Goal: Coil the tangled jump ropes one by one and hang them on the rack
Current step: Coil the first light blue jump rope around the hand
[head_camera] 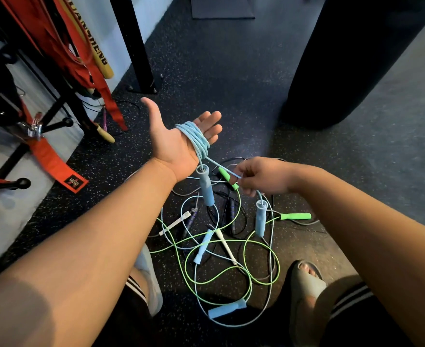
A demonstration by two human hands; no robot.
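My left hand (176,139) is raised palm up ahead of me, the rope (196,139) wound around its fingers; one handle (206,187) hangs just below its wrist; my right hand (262,176), to the right and slightly nearer, pinches the same rope, whose other handle (261,219) dangles beneath it; the tangled pile (219,249) lies on the floor (231,78) under both hands, between my left shoe (149,279) and right sandal (306,289); the rack (56,106) stands far left.

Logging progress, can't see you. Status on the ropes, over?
Left hand open, palm up, light blue rope coiled round it. Right hand pinches the rope's tail, both handles dangling. Tangled pile on the floor underfoot.
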